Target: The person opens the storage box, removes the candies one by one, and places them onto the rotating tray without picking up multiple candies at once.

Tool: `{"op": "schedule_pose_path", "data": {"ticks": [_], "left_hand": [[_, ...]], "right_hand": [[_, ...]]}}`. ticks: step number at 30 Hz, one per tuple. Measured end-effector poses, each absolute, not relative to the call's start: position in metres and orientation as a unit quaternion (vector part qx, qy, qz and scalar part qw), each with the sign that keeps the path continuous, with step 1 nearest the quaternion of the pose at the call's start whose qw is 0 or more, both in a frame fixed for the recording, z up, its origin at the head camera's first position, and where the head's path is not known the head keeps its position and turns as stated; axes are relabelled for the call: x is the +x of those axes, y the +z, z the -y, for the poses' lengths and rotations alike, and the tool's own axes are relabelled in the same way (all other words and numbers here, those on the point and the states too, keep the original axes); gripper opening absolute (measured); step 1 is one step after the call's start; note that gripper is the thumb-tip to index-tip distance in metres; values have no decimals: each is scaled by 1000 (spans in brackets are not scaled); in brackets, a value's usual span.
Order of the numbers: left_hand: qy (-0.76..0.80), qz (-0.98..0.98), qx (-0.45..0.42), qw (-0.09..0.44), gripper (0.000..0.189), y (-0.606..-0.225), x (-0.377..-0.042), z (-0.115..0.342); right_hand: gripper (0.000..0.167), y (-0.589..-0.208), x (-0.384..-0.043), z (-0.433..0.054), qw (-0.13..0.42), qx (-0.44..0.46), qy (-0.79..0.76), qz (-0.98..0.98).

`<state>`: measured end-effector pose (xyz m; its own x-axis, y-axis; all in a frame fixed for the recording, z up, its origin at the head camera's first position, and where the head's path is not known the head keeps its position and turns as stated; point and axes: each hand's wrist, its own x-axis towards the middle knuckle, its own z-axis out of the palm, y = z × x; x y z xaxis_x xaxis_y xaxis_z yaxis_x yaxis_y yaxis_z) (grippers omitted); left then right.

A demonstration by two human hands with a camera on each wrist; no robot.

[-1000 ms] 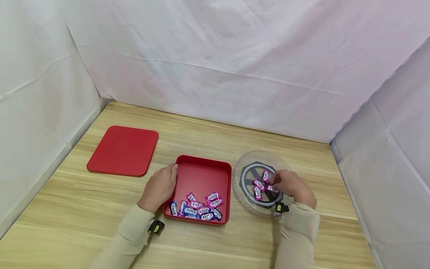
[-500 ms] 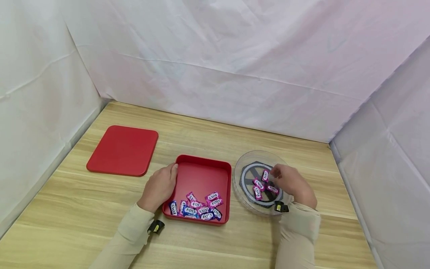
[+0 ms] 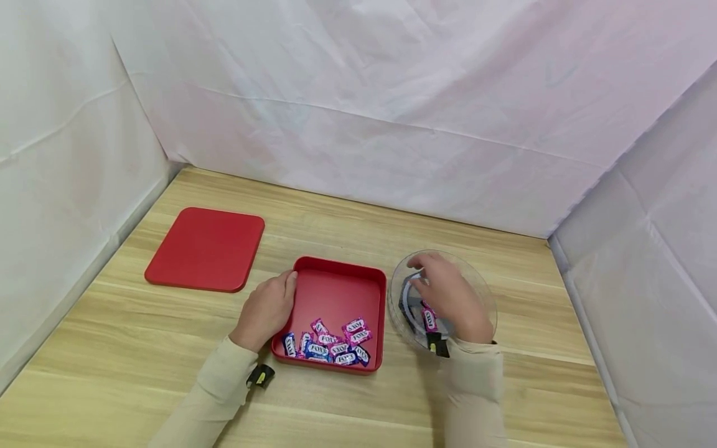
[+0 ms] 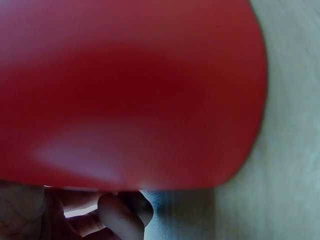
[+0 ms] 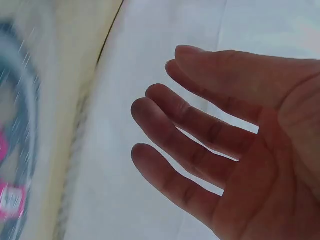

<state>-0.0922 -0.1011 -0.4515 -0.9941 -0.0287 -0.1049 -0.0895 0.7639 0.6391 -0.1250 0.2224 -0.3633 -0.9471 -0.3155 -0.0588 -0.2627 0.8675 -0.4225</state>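
My left hand [image 3: 266,311] holds the left wall of a square red box [image 3: 336,295], thumb over the rim. In the left wrist view the box's red side [image 4: 135,100] fills most of the picture, with fingers [image 4: 120,215] at its lower edge. Pink and blue wrapped candies [image 3: 327,340] lie along the near side inside the box. My right hand [image 3: 448,292] is over a round clear dish [image 3: 483,289], hiding part of it. Pink candies [image 3: 429,320] show beneath that hand. The right wrist view shows its fingers [image 5: 165,175] loosely bent and apart, nothing between them.
A flat red square lid [image 3: 204,249] lies on the wooden table [image 3: 313,410] at the left, beyond the left hand. White cloth walls [image 3: 364,124] stand behind the table and at both sides. The box and the dish sit close side by side.
My right hand has moved left across the dish, from beside the candies to over them, and now covers some. My left hand and the red box stay put.
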Motion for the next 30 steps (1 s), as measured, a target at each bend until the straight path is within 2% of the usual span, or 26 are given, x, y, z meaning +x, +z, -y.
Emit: {"op": "schedule_pose_path", "data": {"ticks": [9,13,24,30], "left_hand": [[346,-937,-31,44,47,-451,-94,99],[349,-935,-31,47,48,-451,-94,99],[350,-935,-31,52,50,-453,-95,99],[349,-935,-31,52,50,-453,-96,100]], "right_hand": [[30,-363,-115,-166,80,-235,-159,-956],[29,-368,-112,-150,108,-267,-151,-946],[28,-378,-104,-132,204,-293,-100,-929],[23,-388,-101,-126,218,-295,-72,-927]]}}
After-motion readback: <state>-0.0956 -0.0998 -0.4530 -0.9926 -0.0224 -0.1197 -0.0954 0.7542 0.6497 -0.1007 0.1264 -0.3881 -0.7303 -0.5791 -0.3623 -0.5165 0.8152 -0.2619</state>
